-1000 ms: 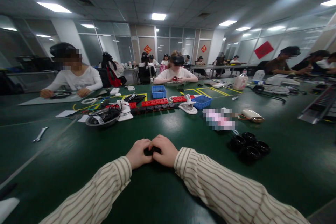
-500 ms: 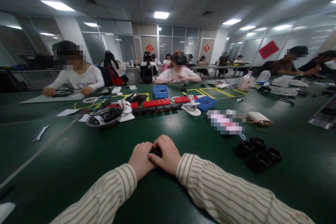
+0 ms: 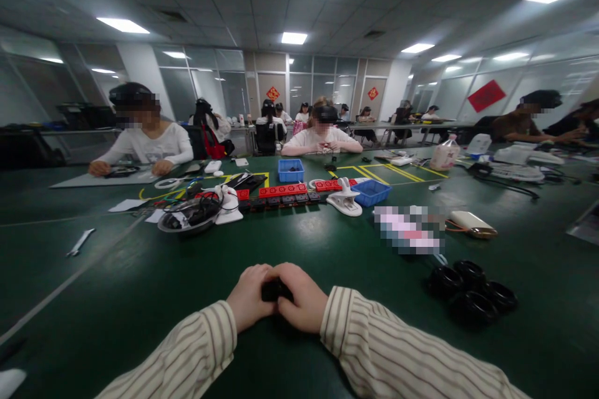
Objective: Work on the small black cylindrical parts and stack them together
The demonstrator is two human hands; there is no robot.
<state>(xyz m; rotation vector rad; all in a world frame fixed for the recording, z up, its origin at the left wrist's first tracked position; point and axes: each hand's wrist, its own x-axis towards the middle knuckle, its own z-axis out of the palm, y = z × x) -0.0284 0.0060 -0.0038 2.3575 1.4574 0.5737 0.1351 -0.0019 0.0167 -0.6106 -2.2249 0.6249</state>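
Note:
My left hand (image 3: 249, 297) and my right hand (image 3: 303, 298) rest together on the green table (image 3: 140, 299), both in striped sleeves. Their fingers are curled around a small black part (image 3: 274, 290) held between them; only a bit of it shows. To the right lie several black rings (image 3: 472, 296) in a cluster, apart from my hands.
Ahead are a metal bowl of cables (image 3: 189, 215), a row of red and black blocks (image 3: 281, 193), two blue bins (image 3: 290, 169), a white clamp (image 3: 345, 199) and a wrench (image 3: 79, 242) at the left. Other people sit across and along the table.
My hands have stayed clasped on the black part, with the fingers shifting slightly. The view has shifted a little, so the table things sit lower and further right.

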